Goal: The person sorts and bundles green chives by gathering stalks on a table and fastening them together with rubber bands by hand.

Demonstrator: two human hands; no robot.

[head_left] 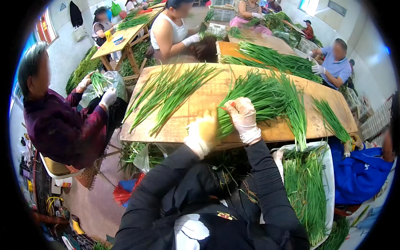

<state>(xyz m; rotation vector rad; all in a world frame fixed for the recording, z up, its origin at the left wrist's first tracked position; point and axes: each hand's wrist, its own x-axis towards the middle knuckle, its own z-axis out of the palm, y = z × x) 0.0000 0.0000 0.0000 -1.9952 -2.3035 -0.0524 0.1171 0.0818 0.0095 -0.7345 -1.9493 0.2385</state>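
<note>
A large bunch of chives [260, 93] lies on the wooden table in front of me, its near end between my two gloved hands. My right hand [243, 118] is closed in a pinch over that end, on a thin red tie [232, 104] whose ends poke out by the fingertips. My left hand [203, 132], in a yellowish glove and slightly smeared, is at the bunch's left side with its fingers stretched up. Loose chives [171, 93] lie left of it. Another bundle of chives [295, 112] lies to the right, over the table's near edge.
A white crate [329, 179] full of chives stands below the table at my right. A person [66, 121] sits at left holding chives; another person in blue [358, 171] is close at right. More workers sit at tables beyond. Red strands [122, 194] hang near my left leg.
</note>
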